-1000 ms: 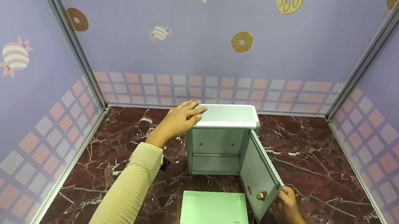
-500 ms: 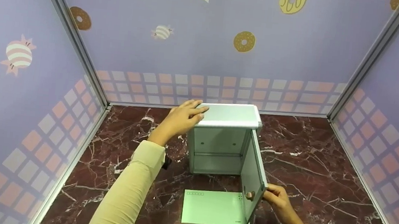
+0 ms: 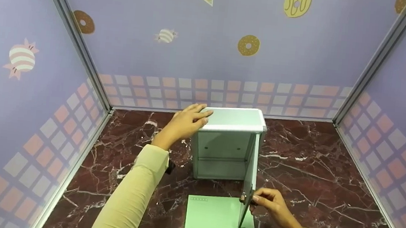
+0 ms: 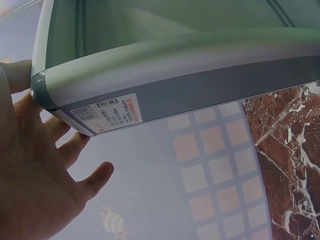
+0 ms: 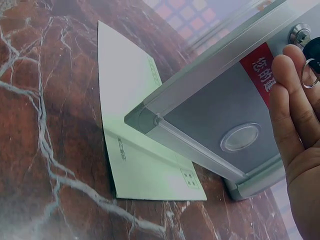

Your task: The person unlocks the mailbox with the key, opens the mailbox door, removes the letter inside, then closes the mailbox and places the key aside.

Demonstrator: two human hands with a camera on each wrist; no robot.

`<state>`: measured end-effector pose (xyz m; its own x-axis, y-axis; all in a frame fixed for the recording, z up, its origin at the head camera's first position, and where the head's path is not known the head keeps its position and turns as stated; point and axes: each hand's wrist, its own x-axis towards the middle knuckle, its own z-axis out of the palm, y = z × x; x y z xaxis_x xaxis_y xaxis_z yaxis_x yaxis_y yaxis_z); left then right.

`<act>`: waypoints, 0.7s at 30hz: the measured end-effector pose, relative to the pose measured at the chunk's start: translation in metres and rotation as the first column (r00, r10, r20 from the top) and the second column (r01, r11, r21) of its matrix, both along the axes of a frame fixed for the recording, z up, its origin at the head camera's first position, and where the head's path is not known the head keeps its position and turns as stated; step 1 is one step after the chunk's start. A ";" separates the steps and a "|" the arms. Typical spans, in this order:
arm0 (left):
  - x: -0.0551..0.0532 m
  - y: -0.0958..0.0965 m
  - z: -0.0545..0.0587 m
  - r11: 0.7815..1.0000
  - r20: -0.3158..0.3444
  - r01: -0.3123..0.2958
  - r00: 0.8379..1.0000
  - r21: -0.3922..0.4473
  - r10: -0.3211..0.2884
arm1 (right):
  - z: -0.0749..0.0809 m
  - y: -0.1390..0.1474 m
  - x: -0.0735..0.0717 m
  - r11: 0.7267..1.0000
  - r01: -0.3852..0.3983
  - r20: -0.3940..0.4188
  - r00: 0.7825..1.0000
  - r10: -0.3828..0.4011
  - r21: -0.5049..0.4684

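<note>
A small metal mailbox [image 3: 234, 119] stands on the dark red marble surface, its door [image 3: 250, 170] swung outward and seen nearly edge-on in the head view. My left hand [image 3: 187, 122] rests on the mailbox's top left corner, fingers spread; the left wrist view shows them against that corner. At the door's free edge, my right hand [image 3: 272, 206] pinches a black-headed key [image 5: 313, 50] between thumb and fingers. The key sits at the round lock [image 5: 300, 35] on the door's outer face, with a metal ring hanging from it. The thumb is hidden in the right wrist view.
A pale green envelope [image 3: 212, 213] lies flat in front of the mailbox, partly overlapped by the door in the head view. Purple patterned walls [image 3: 208, 62] enclose the marble surface [image 3: 313, 169] at the back and both sides.
The door has swung left, from angled out to the right to nearly edge-on. My right hand moved left with it, from the door's edge to the key. My left hand stayed put.
</note>
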<state>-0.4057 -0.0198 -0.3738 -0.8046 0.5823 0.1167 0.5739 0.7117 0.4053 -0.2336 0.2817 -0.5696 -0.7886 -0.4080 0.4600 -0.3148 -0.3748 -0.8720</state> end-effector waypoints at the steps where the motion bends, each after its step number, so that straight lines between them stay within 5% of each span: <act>1: 0.000 0.000 0.001 1.000 0.000 0.002 1.000 0.001 -0.002 | 0.000 -0.001 -0.001 1.000 -0.007 -0.005 1.000 0.007 0.003; 8: -0.003 0.003 0.001 1.000 -0.008 0.015 1.000 -0.006 -0.015 | 0.002 -0.020 -0.008 1.000 -0.001 -0.004 1.000 0.001 0.018; 21: -0.001 0.000 0.000 1.000 -0.012 0.016 1.000 -0.009 -0.016 | 0.002 -0.059 -0.021 0.989 0.116 0.054 0.991 -0.121 0.093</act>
<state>-0.4065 -0.0201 -0.3741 -0.7937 0.5961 0.1213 0.5900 0.7057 0.3923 -0.2545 0.2222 -0.5673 -0.8588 -0.3474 0.3765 -0.2988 -0.2572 -0.9190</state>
